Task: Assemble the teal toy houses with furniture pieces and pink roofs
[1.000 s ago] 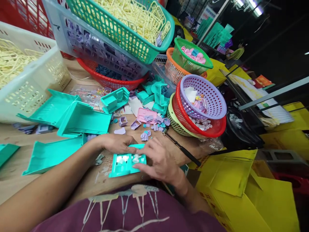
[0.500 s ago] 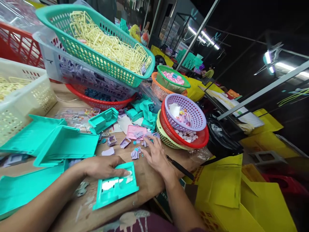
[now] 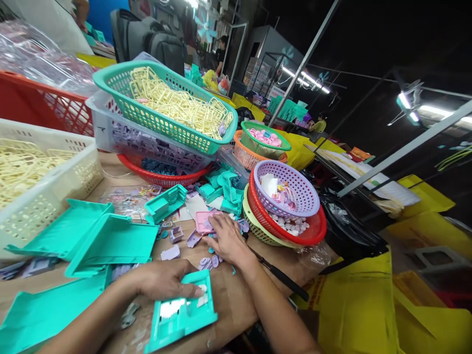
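Note:
My left hand (image 3: 167,281) grips a teal plastic panel (image 3: 184,322) at its upper left, thumb pressed on top beside a small white piece (image 3: 202,297). The panel has a bright white opening or patch and lies at the table's near edge. Fingers apart, my right hand (image 3: 229,241) reaches over a pink plastic tray (image 3: 203,221) and the small lilac parts on it. Whether its fingertips touch a part, I cannot tell. Loose lilac pieces (image 3: 170,252) and small lilac parts (image 3: 208,263) lie between the hands.
Large teal panels (image 3: 121,241) lie at left beside a white basket (image 3: 44,191) of yellow frames. A teal basket (image 3: 165,120) tops a stack behind. At right stand a lilac basket (image 3: 308,189) on a red one (image 3: 317,233), and a black-handled tool (image 3: 283,279).
My right hand has shifted left and forward, its fingers now over the pink tray. My left hand keeps its hold on the teal panel. The camera view has tilted up.

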Motion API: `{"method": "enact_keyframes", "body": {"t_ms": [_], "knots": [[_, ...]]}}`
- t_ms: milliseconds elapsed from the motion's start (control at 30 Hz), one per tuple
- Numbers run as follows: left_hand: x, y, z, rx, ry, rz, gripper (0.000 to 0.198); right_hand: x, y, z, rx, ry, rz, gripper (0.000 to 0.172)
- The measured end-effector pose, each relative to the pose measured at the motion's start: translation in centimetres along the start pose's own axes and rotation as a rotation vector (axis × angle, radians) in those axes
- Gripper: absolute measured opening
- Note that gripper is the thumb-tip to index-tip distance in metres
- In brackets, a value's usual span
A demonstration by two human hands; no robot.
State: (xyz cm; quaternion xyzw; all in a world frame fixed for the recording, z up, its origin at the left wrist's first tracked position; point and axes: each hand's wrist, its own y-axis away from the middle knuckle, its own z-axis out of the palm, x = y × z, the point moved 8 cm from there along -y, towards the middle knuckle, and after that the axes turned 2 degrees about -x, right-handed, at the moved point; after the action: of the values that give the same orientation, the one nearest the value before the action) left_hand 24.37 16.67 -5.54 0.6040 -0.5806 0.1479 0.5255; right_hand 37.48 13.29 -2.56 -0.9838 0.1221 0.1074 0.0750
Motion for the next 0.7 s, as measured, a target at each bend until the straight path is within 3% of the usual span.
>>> {"method": "enact_keyframes", "body": {"t_ms": [100,200,267,367,467,600,700], "knots": [[0.0,0.1,0.1,-0.003,0.006,-0.008,0.061,-0.8,-1.1,-0.5,-0.042,0.005,0.006,0.039],[-0.2,0.2,0.0,-0.009,-0.017,-0.047,0.055,-1.4,-4.1,-1.0,0.016,0.019,-0.004,0.037],[0.0,0.2,0.0,-0.014,-0.02,-0.05,0.054,-1.6,-6.9,-0.5,0.037,0.036,-0.027,0.042],[0.5,0.3,-0.1,-0.01,-0.016,-0.014,0.053,-0.7,-9.8,1.4,-0.039,0.081,-0.006,0.045],[0.5,0.4,-0.2,0.002,-0.032,-0.02,0.052,0.3,-9.4,2.4,-0.067,0.125,0.011,0.039],[0.7,0.2,-0.1,-0.006,0.017,0.046,0.047,1.2,-6.7,1.8,-0.024,0.136,0.011,0.032],[0.7,0.2,-0.2,-0.001,0.02,0.042,0.046,1.0,-6.4,1.0,0.005,0.142,0.016,0.028]]}}
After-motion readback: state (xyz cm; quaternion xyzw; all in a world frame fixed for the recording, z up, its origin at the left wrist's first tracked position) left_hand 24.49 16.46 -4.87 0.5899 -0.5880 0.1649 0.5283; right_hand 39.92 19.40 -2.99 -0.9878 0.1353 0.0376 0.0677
